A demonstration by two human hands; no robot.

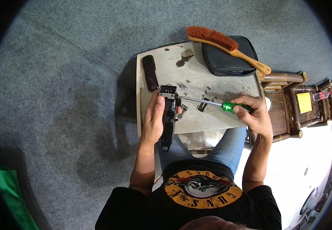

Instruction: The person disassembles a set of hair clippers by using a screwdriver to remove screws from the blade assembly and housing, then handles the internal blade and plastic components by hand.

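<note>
My left hand (pixel 154 119) is closed round a black hair clipper (pixel 168 126), its head end pointing away from me and its inner parts exposed. My right hand (pixel 253 115) grips the green handle of a screwdriver (pixel 204 101). The shaft runs leftward, and its tip meets the right side of the clipper near the head; whether it sits in a screw is too small to tell. Beyond my left hand lies a dark maroon clipper cover (pixel 150 72). A small black frame-like part (pixel 203 104) rests below the shaft, and a metal piece (pixel 183 111) lies beside the clipper.
The pale wooden table (pixel 166 61) holds scattered hair clippings and small metal parts. A black zipped case (pixel 227 57) stands at the far right, with a red-bristled brush (pixel 214 37) lying across it. Bamboo furniture (pixel 283 107) adjoins on the right.
</note>
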